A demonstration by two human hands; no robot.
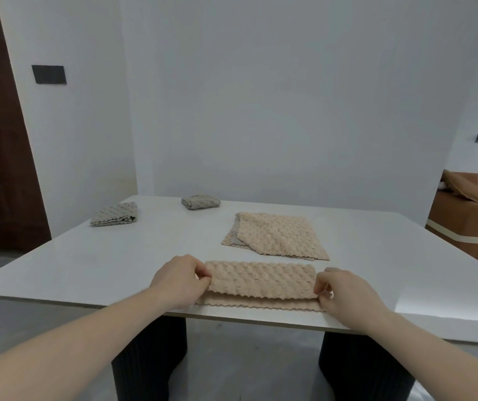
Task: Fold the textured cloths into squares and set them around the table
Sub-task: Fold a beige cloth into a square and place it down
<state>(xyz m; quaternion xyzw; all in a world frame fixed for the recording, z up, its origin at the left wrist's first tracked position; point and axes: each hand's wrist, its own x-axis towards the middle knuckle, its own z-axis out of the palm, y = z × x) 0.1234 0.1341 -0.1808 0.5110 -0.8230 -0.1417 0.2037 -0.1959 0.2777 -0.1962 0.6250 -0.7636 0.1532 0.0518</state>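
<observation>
The left hand [180, 280] and right hand [344, 293] each pinch one end of the folded beige textured cloth [260, 282] stretched between them at the white table [101, 256] edge, fingers curled tightly on its upper layer.

Sofa [469, 221] — cut off, right edge

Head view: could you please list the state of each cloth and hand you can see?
Near beige cloth: folded in half, ends pinched.
Spread beige cloth: lying flat, unfolded, one corner turned over.
Left grey cloth: folded.
Far grey cloth: folded.
Left hand: pinching near cloth's left end.
Right hand: pinching its right end.
</observation>
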